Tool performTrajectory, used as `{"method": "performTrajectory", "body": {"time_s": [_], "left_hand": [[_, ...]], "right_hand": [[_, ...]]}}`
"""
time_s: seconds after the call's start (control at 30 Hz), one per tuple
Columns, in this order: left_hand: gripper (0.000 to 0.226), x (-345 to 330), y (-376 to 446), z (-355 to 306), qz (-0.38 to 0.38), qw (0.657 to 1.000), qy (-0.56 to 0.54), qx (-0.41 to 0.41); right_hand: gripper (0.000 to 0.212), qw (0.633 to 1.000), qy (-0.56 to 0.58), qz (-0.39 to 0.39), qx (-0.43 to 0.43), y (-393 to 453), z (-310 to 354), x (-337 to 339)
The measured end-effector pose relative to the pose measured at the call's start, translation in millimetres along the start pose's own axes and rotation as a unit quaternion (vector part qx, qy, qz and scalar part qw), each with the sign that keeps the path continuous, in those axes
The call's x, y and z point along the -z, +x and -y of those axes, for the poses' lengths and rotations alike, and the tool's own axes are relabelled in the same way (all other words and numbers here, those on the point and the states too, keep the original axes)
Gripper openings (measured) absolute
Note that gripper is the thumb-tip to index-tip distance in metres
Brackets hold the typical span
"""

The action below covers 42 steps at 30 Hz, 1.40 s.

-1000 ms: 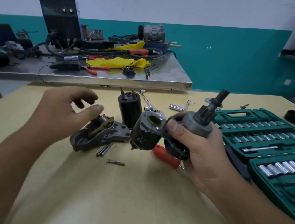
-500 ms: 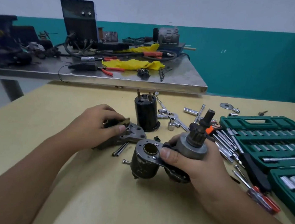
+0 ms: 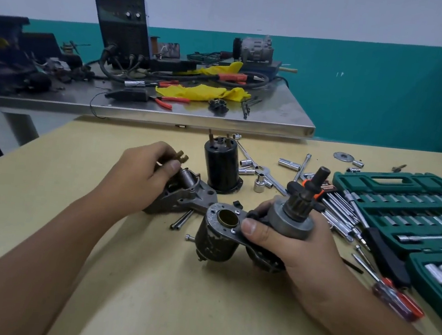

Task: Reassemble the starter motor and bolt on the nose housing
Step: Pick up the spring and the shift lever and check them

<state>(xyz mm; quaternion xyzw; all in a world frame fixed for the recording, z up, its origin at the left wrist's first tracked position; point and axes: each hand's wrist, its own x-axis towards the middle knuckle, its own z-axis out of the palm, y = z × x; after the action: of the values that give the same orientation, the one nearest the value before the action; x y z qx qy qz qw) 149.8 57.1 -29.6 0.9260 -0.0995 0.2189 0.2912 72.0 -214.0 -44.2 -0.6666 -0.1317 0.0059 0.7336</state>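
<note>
My right hand (image 3: 296, 249) grips the starter motor assembly (image 3: 288, 220) just above the yellow table, pinion shaft (image 3: 317, 179) pointing up and the dark motor body (image 3: 213, 241) with its brass bushing to the left. My left hand (image 3: 141, 174) pinches a small brass shift fork (image 3: 180, 157) over the grey nose housing (image 3: 183, 193), which lies on the table. A black solenoid cylinder (image 3: 221, 167) stands upright behind them. Two long bolts (image 3: 181, 219) lie beside the housing.
Green socket set case (image 3: 415, 208) lies open at the right, with loose sockets, hex keys (image 3: 340, 209) and a red-handled screwdriver (image 3: 395, 300) near it. A steel bench (image 3: 220, 120) with a welder, yellow cloth and pliers stands behind the yellow table (image 3: 142, 297).
My left hand came down onto the nose housing and now lifts the brass fork out of it. My right hand lowered the starter assembly toward the table.
</note>
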Motion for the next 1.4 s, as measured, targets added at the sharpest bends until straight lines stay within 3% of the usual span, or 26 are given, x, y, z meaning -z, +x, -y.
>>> {"method": "performTrajectory", "body": {"time_s": [0.1, 0.2, 0.3, 0.43, 0.67, 0.8, 0.87, 1.03, 1.17, 1.4], "left_hand": [[0.006, 5.7, 0.1, 2.1, 0.003, 0.998, -0.056, 0.02], [0.0, 7.2, -1.6, -1.0, 0.088, 0.996, 0.025, 0.007], [0.011, 9.0, -2.4, -10.0, 0.142, 0.983, 0.115, -0.024], [0.018, 10.1, -4.6, -23.9, 0.178, 0.966, 0.183, -0.046], [0.039, 12.0, -6.4, -33.8, 0.206, 0.957, 0.203, -0.03], [0.044, 10.7, -8.2, -36.9, 0.185, 0.948, 0.257, -0.025], [0.04, 7.8, -8.4, -35.6, 0.166, 0.958, 0.232, -0.019], [0.034, 10.4, -3.8, -20.6, 0.113, 0.991, 0.029, 0.065], [0.03, 17.9, -1.2, -10.2, 0.069, 0.981, -0.124, 0.135], [0.023, 9.0, 2.1, 0.2, 0.036, 0.992, -0.027, 0.121]], "right_hand": [[0.027, 1.0, 0.013, -0.012, -0.012, -0.1, -0.1, -0.2], [0.028, 0.999, 0.021, -0.02, -0.025, 0.5, -0.1, -0.9], [0.034, 0.999, 0.019, -0.026, -0.027, 0.8, 0.3, -1.4], [0.031, 0.999, 0.021, -0.03, -0.032, 0.8, -0.1, -1.5], [0.028, 0.997, 0.038, -0.036, -0.052, 0.9, 0.0, -1.2], [0.027, 0.997, 0.047, -0.034, -0.052, 0.8, 0.5, -1.7], [0.027, 0.997, 0.047, -0.037, -0.054, 1.0, 0.4, -1.6], [0.031, 0.997, 0.036, -0.033, -0.055, 2.2, -1.6, 0.1], [0.039, 0.998, 0.025, -0.042, -0.049, 4.0, -4.4, 1.6], [0.048, 0.998, 0.02, -0.042, -0.043, 4.8, -7.6, 2.6]]}}
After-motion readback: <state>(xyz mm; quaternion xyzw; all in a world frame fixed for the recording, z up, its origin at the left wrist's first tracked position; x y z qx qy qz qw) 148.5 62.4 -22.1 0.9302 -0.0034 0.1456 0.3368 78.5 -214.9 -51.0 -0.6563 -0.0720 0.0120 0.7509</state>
